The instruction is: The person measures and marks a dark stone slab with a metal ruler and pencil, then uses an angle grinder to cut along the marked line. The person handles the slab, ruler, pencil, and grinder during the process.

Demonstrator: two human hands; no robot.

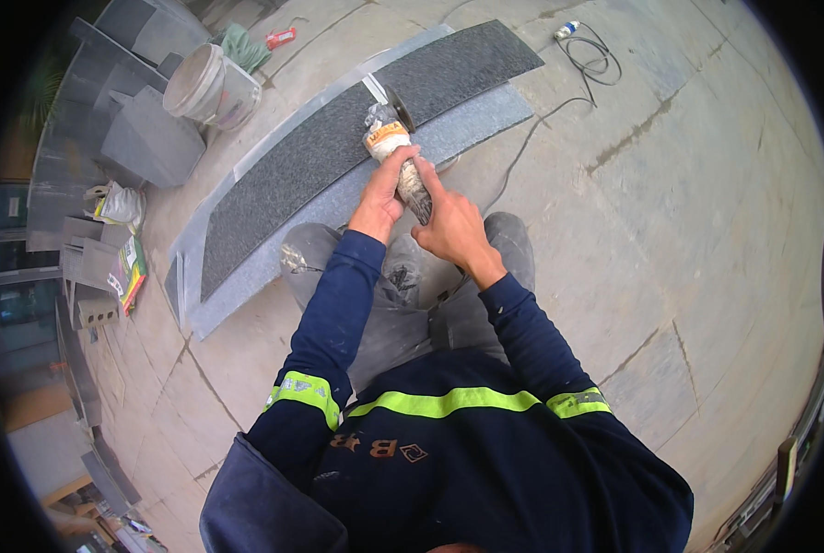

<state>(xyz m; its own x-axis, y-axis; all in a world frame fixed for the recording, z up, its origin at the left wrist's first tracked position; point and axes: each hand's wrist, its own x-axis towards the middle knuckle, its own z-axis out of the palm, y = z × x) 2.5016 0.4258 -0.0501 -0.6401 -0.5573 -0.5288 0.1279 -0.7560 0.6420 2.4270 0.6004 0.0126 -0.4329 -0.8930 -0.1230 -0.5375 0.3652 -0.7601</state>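
An angle grinder point(387, 135), dusty and pale with an orange band, lies over a long dark speckled stone slab point(287, 180). Its cutting disc point(400, 109) stands on the right side of the head, close to the slab; whether it touches the stone I cannot tell. My left hand point(378, 198) is wrapped round the left side of the grinder's body. On the right, my right hand point(456, 224) grips the rear of the body, the index finger stretched along it. A small whitish strip point(375, 89) shows just beyond the grinder's head.
Lighter grey slabs point(490, 112) lie under the dark one. A black cable point(533, 129) runs over the concrete floor to a blue-and-white connector point(566, 30) at the far right. A white bucket point(213, 88), stone offcuts point(154, 138) and a colourful bag point(128, 274) stand at the left.
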